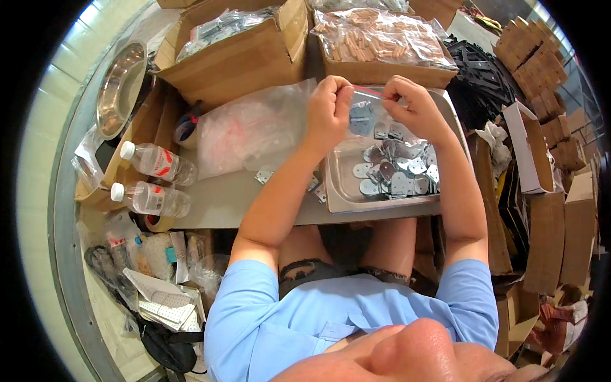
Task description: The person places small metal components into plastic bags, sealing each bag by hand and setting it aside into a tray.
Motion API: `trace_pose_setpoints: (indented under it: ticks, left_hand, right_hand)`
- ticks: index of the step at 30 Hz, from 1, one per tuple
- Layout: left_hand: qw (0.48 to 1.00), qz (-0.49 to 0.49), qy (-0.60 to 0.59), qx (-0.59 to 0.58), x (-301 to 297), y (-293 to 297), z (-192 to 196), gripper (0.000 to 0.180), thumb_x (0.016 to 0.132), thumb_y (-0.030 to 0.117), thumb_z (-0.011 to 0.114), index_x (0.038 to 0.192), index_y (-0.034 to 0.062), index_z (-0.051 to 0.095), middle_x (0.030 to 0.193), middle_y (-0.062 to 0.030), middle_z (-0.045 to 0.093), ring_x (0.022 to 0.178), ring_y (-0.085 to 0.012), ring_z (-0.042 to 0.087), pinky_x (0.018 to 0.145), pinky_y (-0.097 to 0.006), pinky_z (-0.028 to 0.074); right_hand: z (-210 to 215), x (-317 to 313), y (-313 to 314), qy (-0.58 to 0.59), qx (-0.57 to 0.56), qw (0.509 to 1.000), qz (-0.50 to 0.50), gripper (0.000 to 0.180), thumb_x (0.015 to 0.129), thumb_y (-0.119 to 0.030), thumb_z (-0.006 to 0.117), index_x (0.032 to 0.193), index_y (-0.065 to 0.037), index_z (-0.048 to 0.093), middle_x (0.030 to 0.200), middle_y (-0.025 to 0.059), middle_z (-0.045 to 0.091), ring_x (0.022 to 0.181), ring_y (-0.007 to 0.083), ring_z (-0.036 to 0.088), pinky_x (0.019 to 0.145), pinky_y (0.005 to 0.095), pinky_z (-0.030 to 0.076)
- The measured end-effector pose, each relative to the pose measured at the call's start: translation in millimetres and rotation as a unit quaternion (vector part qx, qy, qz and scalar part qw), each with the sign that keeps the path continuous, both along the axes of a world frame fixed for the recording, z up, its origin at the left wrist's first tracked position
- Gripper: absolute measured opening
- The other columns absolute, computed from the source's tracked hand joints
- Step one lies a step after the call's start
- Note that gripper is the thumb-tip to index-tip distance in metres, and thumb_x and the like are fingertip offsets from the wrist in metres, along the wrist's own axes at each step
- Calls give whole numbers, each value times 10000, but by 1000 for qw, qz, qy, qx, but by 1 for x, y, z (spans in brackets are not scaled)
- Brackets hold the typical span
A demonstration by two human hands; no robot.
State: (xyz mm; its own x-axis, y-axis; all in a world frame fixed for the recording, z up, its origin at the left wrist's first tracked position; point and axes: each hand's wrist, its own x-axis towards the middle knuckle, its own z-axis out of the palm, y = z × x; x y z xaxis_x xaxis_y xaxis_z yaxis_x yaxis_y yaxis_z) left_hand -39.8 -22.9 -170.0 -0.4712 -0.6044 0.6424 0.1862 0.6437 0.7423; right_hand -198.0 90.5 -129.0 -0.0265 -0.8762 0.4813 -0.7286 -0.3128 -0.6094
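A small clear bag with a red strip along its top is held up between both hands above a metal tray. The left hand is closed on the bag's left top corner, thumb and fingers pressed together on the plastic. The right hand is pinched on the right end of the red strip; its fingertips are bunched, and how much of the strip is gripped cannot be made out. Grey metal pieces are seen through the bag, but their number is blurred by the plastic.

The tray is filled with flat metal plates, partly covered by the right forearm. A few hinges are left on the table beside the tray, some hidden behind the left forearm. A heap of empty bags is spread to the left. Two bottles are laid on their sides near the table's left edge. Behind, two boxes of bagged parts are cut off by the picture's top. A steel bowl is tilted at far left. The lower edge is filled by the person's blue shirt and blurred face.
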Motion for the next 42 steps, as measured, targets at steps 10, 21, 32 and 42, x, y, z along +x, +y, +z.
trace_pose_setpoints:
  ticks: [10, 21, 32, 42]
  left_hand:
    - [953, 22, 264, 148, 15, -71, 98, 150, 912, 179, 496, 863, 37, 502, 686, -16, 507, 581, -98, 478, 503, -240, 404]
    - [979, -100, 42, 174, 4, -71, 73, 194, 866, 134, 589, 996, 34, 484, 820, -47, 566, 748, -128, 539, 711, -249, 463]
    - [934, -152, 52, 320, -21, -20, -28, 149, 867, 144, 594, 942, 49, 507, 800, 15, 507, 734, -58, 477, 665, -212, 418]
    - [928, -207, -38, 309, -10, -5, -21, 174, 897, 213, 571, 852, 46, 589, 747, -10, 608, 651, -70, 525, 612, -219, 429]
  right_hand:
    - [-29, -21, -4, 17, 119, 990, -69, 169, 786, -115, 619, 901, 4, 587, 787, 134, 609, 706, 226, 577, 674, 319, 466]
    - [-59, 7, -29, 144, 263, 953, -33, 224, 732, -140, 644, 931, -58, 583, 928, 144, 625, 939, 329, 578, 816, 404, 447]
    - [-68, 2, -34, 104, 210, 972, 21, 254, 785, -272, 637, 841, -25, 652, 842, 121, 657, 778, 286, 619, 738, 382, 470]
    - [-39, -16, -20, -159, 179, 970, -39, 329, 930, -261, 500, 785, 20, 595, 688, 23, 571, 669, 105, 474, 637, 269, 417]
